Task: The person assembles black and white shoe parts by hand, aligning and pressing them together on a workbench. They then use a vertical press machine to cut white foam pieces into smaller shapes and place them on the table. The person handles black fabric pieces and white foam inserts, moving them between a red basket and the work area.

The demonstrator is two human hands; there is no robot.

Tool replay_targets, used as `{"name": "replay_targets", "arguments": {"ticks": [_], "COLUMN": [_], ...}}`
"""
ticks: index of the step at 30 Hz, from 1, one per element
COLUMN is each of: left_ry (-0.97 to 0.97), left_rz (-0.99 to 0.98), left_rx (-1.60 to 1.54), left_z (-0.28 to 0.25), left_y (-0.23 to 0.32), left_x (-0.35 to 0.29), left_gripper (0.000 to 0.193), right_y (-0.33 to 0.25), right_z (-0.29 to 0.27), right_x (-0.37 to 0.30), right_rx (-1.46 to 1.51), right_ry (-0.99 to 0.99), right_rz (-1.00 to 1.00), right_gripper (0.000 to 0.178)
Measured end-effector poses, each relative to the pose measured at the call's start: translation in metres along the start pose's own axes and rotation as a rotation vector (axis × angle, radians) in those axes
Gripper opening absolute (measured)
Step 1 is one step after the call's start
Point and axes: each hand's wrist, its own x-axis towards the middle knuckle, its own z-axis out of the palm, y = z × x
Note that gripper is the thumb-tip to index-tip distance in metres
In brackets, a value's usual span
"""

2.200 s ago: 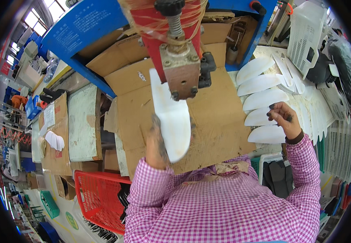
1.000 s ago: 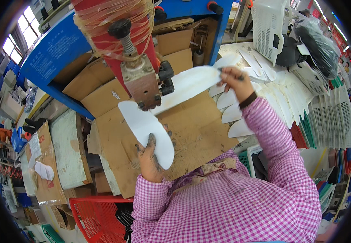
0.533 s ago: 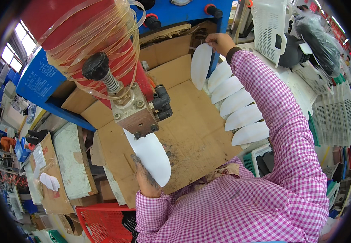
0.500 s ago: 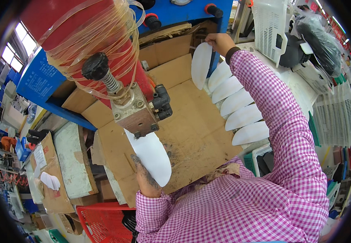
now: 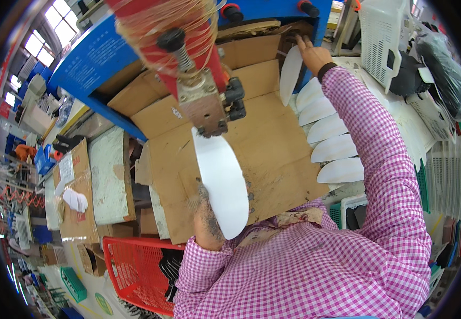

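Note:
A long white insole-shaped piece (image 5: 222, 181) lies under the metal machine head (image 5: 205, 109), its far tip at the head's lower edge. My left hand (image 5: 207, 220), dark with grime, grips its near left side; the fingers underneath are hidden. At the far right, my right hand (image 5: 315, 57) has its fingers stretched out by the top end of another white piece (image 5: 291, 77). That piece stands at the cardboard's right edge, beside the blue frame. Several similar white pieces (image 5: 330, 128) lie overlapping in a row below my right forearm.
The red machine arm (image 5: 161, 32), wrapped in clear strips, hangs over cardboard (image 5: 273, 143) inside a blue frame (image 5: 92, 64). A red basket (image 5: 140, 271) stands lower left. More white pieces (image 5: 75, 200) lie on a left-hand board. White crates (image 5: 382, 42) stand right.
My view has shifted, moving the scene rightward. The piece in my left hand sits turned more lengthwise under the head. My right fingers have straightened from a pinch on the far piece.

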Motion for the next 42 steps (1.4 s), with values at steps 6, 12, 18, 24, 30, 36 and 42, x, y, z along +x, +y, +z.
{"name": "replay_targets", "arguments": {"ticks": [6, 12, 18, 24, 30, 36, 42], "left_ry": [-0.018, -0.05, -0.205, -0.128, -0.03, 0.062, -0.085], "left_rz": [-0.155, -0.18, 0.059, 0.155, 0.004, -0.082, 0.019], "left_rx": [0.01, 0.015, 0.158, 0.087, 0.191, 0.138, 0.048], "left_z": [-0.021, -0.009, 0.024, 0.034, -0.009, -0.035, -0.027], "left_y": [-0.008, -0.011, 0.013, 0.044, 0.031, 0.014, 0.001], "left_x": [-0.018, -0.013, 0.063, 0.108, 0.022, -0.033, 0.003], "left_gripper": [0.058, 0.061, 0.066, 0.057, 0.056, 0.059, 0.053], "right_y": [0.002, 0.012, 0.01, -0.005, -0.027, -0.066, -0.108], "right_z": [-0.035, -0.068, -0.077, -0.097, -0.119, -0.14, -0.163], "right_x": [-0.04, -0.099, -0.129, -0.138, -0.17, -0.217, -0.252], "right_rx": [0.267, 0.481, 0.566, 0.614, 0.681, 0.887, 1.245], "right_ry": [0.192, 0.245, 0.163, 0.209, 0.151, 0.007, -0.3], "right_rz": [-0.062, -0.109, -0.065, -0.165, -0.249, -0.358, -0.462], "right_gripper": [0.052, 0.041, 0.035, 0.036, 0.04, 0.044, 0.043]}}
